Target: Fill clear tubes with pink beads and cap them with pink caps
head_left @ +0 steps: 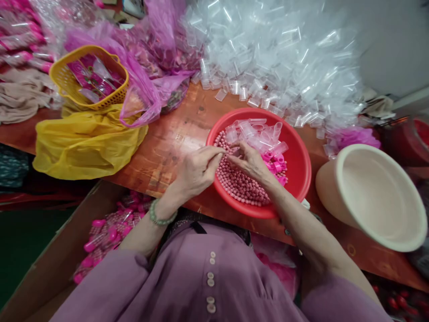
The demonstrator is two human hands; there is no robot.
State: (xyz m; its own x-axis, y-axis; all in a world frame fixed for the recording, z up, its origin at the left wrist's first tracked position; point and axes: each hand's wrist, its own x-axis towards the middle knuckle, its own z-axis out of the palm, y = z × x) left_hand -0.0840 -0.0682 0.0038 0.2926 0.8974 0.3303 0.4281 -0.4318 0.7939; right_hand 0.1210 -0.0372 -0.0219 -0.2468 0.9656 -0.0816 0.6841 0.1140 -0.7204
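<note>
1. Left hand (197,170) above the left rim of the red basin, thumb and forefinger drawn together in a pinch; cannot tell whether on anything.
2. Right hand (250,161) over the basin's contents, fingers bent, thumb and fingertips pointing towards the left hand and very near its pinch; too small to tell whether closed on something.
3. Green beaded bracelet (159,218) around the left wrist; loose purple top (187,281) below, with pale buttons down the front.
4. Directly under the hands, on the counter (177,138): red basin (303,156). Inside, small pink beads (239,188) heaped at the left and front, clear plastic tubes (258,129) towards the back, bright pink pieces (277,166) at the right among the beads.
5. Just right of the basin, tilted: cream tub (348,174).
6. Behind the basin, spread wide: large pile of clear tubes (278,53).
7. Further left: yellow plastic bag (87,147), yellow basket (60,78) with pink packets (83,74) inside, purple plastic bag (147,107) beside the basket.
8. At the far left, beige cloth (20,96).
9. Below the counter's front edge, near the left forearm: box (56,250) holding pink-capped tubes (110,232).
</note>
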